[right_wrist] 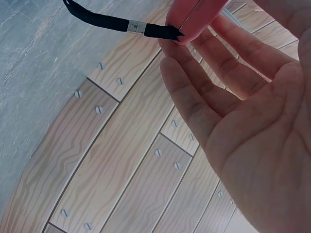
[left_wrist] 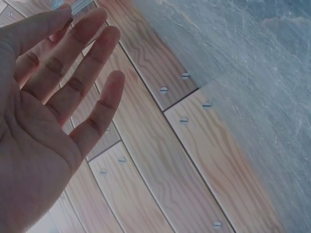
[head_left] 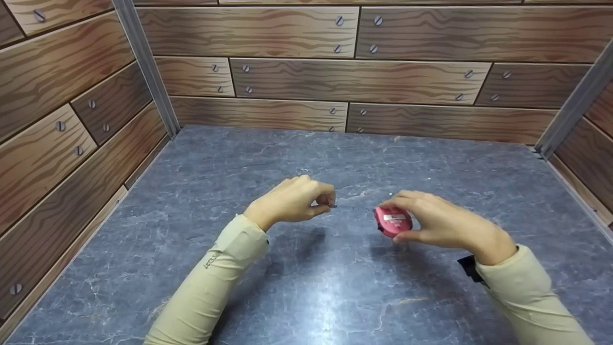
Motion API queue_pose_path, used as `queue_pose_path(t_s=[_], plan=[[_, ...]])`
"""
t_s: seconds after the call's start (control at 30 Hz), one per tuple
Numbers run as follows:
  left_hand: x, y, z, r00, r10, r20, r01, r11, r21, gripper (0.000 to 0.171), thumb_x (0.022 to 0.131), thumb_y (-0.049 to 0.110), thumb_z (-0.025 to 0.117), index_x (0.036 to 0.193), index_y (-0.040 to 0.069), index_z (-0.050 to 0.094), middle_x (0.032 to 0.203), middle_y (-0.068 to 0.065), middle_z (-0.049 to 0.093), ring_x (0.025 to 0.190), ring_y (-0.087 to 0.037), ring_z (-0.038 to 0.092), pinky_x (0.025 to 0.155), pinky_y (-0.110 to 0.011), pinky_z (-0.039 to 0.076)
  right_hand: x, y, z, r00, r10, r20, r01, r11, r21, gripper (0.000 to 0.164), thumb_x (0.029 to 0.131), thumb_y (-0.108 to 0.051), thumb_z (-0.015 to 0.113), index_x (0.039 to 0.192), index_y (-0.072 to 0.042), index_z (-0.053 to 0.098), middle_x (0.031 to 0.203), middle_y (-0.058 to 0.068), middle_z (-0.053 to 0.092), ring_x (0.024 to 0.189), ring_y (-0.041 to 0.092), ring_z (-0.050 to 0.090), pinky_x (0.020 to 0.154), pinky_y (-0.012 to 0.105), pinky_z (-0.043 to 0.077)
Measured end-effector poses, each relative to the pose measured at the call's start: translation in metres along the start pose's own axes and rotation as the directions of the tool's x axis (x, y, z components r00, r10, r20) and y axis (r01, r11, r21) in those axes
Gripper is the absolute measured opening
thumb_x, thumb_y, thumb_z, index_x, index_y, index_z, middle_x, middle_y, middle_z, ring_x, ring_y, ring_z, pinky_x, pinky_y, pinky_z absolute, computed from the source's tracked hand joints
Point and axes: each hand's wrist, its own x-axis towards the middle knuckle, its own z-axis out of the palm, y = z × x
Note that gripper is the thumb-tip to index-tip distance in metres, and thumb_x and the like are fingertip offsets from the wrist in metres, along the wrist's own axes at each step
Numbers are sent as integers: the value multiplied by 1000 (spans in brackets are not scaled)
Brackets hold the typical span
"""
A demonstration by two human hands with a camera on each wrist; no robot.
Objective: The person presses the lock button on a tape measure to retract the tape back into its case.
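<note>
A red tape measure (head_left: pixel 394 221) with a pale label is held above the table by my right hand (head_left: pixel 445 220), thumb below and fingers over its top edge. In the right wrist view, a black strap (right_wrist: pixel 104 22) hangs from the red case (right_wrist: pixel 194 17). To the left, my left hand (head_left: pixel 294 201) pinches a small dark end piece between thumb and index finger. A thin dark line, seen nearly edge-on, runs from there toward the case. Up close, the left thumb and index finger (left_wrist: pixel 58 24) meet at the end of a pale strip (left_wrist: pixel 82 6).
Beneath both hands spreads a grey-blue marbled table (head_left: pixel 297 278). Wood-patterned panels (head_left: pixel 287 33) stand at the back and both sides, with metal corner posts (head_left: pixel 148 67) between them.
</note>
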Motion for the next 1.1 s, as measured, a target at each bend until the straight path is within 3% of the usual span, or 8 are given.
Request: queue_pose_path(t_s=[0.17,0.47,1.1], plan=[[1,1,1,1000,13,5,-13,1000,-7,5,101,15,73,105,14,76,105,0,83,100,-19,79,92,-43,64,2,-1,1,1000,14,13,-14,1000,-6,58,85,-20,91,137,-6,69,123,5,73,107,18,70,92,43,63],[3,2,3,999,33,1,-33,999,7,8,101,13,72,106,14,77,104,1,83,99,-16,79,89,-41,64,3,-1,1,999,-45,1,45,999,-13,57,86,-21,91,136,-7,69,121,4,72,105,18,69,92,43,62],[4,4,7,998,70,-7,-70,998,0,9,103,14,70,108,13,78,102,-1,83,92,-17,78,85,-38,64,7,-6,4,1000,-23,17,23,1000,-4,56,86,-23,91,136,-8,70,120,2,72,106,18,69,92,43,62]])
